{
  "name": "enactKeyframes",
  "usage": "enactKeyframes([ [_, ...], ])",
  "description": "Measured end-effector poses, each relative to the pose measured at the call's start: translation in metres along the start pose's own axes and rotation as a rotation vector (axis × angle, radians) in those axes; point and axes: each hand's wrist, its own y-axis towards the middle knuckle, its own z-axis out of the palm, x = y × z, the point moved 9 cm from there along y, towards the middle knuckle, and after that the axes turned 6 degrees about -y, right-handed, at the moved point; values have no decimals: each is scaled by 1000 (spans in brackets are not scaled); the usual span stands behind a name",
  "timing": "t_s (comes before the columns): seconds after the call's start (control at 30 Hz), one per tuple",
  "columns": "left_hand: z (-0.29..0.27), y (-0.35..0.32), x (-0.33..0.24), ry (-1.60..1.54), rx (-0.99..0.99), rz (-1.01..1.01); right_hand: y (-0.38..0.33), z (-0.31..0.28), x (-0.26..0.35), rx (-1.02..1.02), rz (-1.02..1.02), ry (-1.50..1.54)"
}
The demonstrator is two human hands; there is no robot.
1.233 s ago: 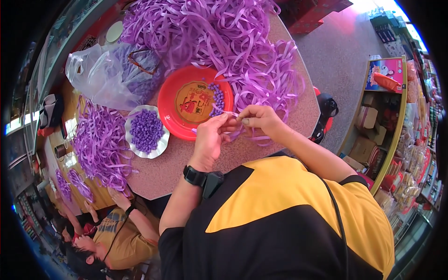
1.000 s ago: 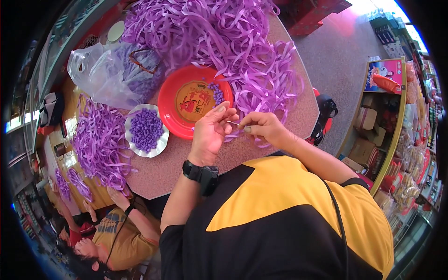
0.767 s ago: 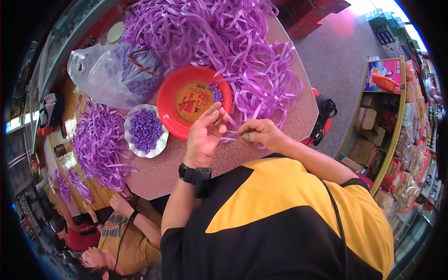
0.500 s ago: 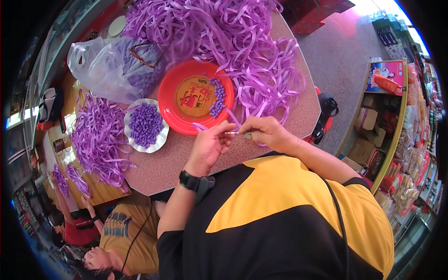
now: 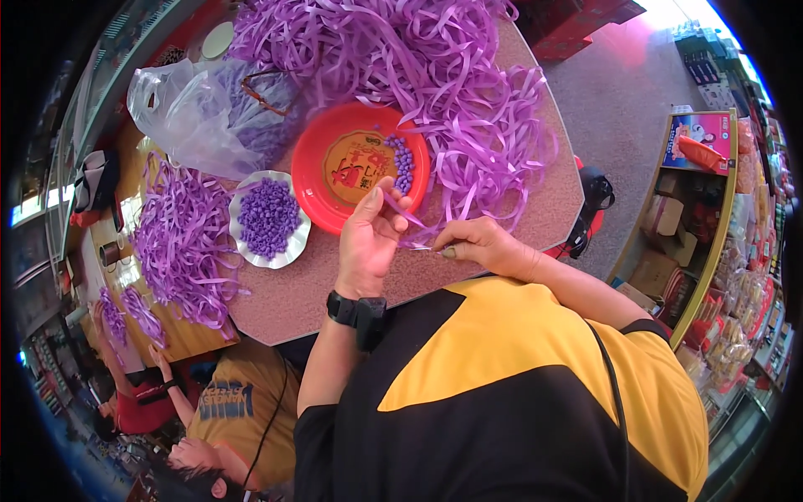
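My left hand [image 5: 368,243] is raised over the near rim of the red plate [image 5: 314,201], with thumb up and fingers curled around a purple ribbon [image 5: 405,214]. The ribbon runs down toward my right hand [image 5: 488,246]. Between thumb and forefinger, that hand pinches a thin, shiny, needle-like tool [image 5: 421,248] whose end points at my left hand. Small purple beads [image 5: 402,163] lie along the plate's right side. More beads [image 5: 268,219] fill a white scalloped dish [image 5: 294,252] left of the plate. A large heap of purple ribbons [image 5: 468,117] spreads behind and right of it.
A clear plastic bag [image 5: 184,117] with purple contents, glasses [image 5: 261,92] on it, sits at the far left. Another ribbon pile [image 5: 184,243] covers part of the wooden table, where other people work. Shelves [image 5: 669,243] stand to the right beyond the pink tabletop's edge [image 5: 570,138].
My left hand has risen and turned, drawing its fingers away from my right hand and over the plate's rim. The right hand has shifted slightly downward. The whole view has moved a little.
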Motion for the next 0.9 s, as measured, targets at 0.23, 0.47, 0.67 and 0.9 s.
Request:
enactKeyframes([
  [0.23,11,-35,-18,222,24,87,1,-48,81,-400,-452,-415],
  [0.47,22,-52,-23,393,-27,94,12,-40,115,-357,-481,-695],
  [0.67,30,-57,-28,427,2,158,12,-33,127,-396,-581,-828],
  [0.9,34,-61,-27,372,81,162,12,-35,130,-430,-595,-891],
])
